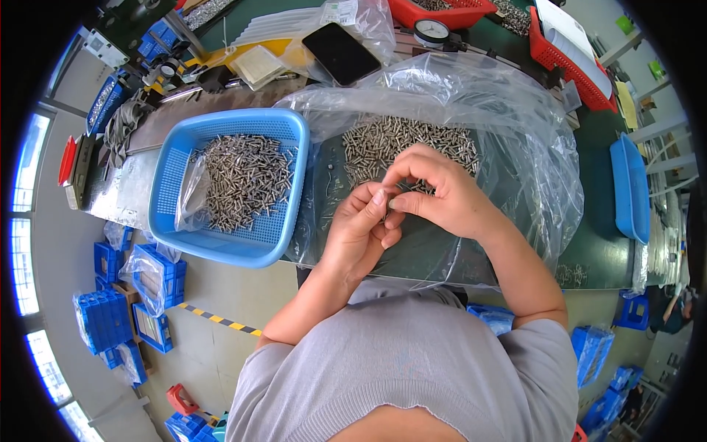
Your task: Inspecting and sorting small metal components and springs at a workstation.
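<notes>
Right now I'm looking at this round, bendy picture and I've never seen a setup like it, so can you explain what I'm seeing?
Of course. There is no robot here: a person works bare-handed. The single picture comes from the left of two wide fisheye cameras on their head, looking down, so straight edges curve.

The left hand and right hand meet at the fingertips around a small metal piece, mostly hidden by the fingers.

On the green workbench, a blue plastic basket at left holds many small metal pins. A loose pile of similar pins lies just beyond the hands, with clear plastic sheeting around it. Farther back are a black smartphone and a round dial gauge.
</notes>
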{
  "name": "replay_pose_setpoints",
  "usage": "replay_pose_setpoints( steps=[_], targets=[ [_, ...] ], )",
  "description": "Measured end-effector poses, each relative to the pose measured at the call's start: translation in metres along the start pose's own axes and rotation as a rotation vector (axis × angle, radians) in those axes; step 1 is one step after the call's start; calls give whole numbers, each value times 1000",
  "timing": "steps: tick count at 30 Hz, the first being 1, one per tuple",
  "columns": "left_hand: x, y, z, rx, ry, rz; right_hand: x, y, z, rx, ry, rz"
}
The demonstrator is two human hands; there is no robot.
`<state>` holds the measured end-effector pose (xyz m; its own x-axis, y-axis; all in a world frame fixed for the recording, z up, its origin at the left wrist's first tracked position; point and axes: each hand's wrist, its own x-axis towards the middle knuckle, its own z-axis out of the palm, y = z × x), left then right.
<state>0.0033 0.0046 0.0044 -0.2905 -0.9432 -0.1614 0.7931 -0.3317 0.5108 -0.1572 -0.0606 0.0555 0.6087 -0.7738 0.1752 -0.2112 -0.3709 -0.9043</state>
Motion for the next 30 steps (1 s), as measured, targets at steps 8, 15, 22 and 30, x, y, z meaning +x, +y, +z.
replay_pose_setpoints(
  steps=[8, 15, 22, 30],
  targets=[
    [0, -1, 4, -14, 30, -3, -2, 5, -3, -140, 46, -149],
    [0, -2, 1, -58, 15, 48, 2, 18, -12, -88, 156, 74],
    [0, -1, 1, -71, 4, 41, 6, 30, -3, -746, 178, -106],
    [0, -1, 0, -77, -3, 41, 4, 32, 0, -808, 159, -132]
  ],
)
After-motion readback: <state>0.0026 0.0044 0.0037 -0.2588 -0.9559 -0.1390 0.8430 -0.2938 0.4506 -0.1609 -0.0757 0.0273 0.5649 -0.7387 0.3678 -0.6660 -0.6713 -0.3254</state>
